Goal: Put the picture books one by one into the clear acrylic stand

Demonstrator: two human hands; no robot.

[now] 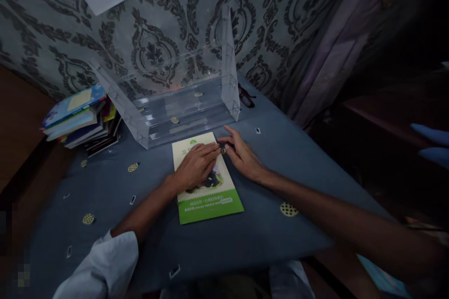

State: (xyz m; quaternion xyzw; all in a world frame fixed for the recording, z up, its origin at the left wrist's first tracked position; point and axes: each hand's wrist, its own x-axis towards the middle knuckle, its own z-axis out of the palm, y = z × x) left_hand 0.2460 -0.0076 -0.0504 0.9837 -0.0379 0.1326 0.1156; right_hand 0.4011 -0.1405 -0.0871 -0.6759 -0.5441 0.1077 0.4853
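A thin book with a cream cover and a green band along its near edge lies flat on the blue tablecloth. My left hand rests palm down on the book's cover, fingers stretched out. My right hand lies beside the book's far right corner, fingers spread on the cloth and touching that edge. Just behind the book stands a clear acrylic rack, with nothing in it.
A pile of books sits at the left beside the rack. Dark-framed glasses lie behind the rack's right end. A patterned wall rises behind; a curtain hangs at the right. The table's right edge drops into darkness.
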